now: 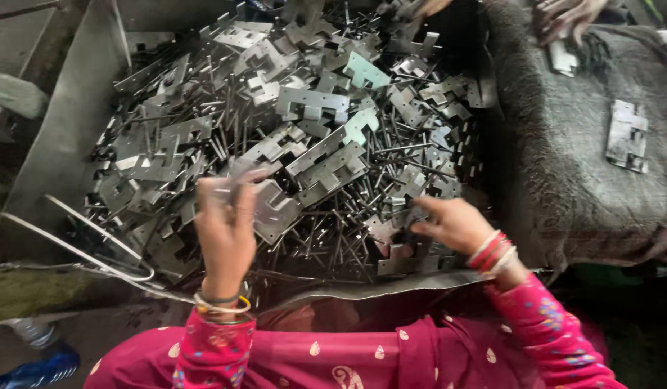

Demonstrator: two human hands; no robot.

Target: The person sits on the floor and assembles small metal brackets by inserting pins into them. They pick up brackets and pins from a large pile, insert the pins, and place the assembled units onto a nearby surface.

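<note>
We hold our left hand point(225, 227) up at about seven o'clock, fingers clamped on a notched metal plate point(272, 209) lifted just above the heap. Our right hand point(454, 225), at about five o'clock, has its fingers down in the pile of plates and thin rods point(312, 137), pinching at a small piece; whether it has truly closed on one we cannot tell. The pile fills a metal tray point(67, 137) across the middle of the view. We judge the stamped edges and rod ends could nick bare fingers if we dig fast, and a tangled rod could drag neighbours over the bent front lip. The white wire point(96, 252) at eight o'clock could snag a bangle. At three o'clock a grey cloth point(564, 158) carries a small stack of plates point(627, 137); another person's hand point(564, 14) works at one o'clock. No labels or signs show; only a blue bottle point(34, 371) lies at the bottom left corner.
</note>
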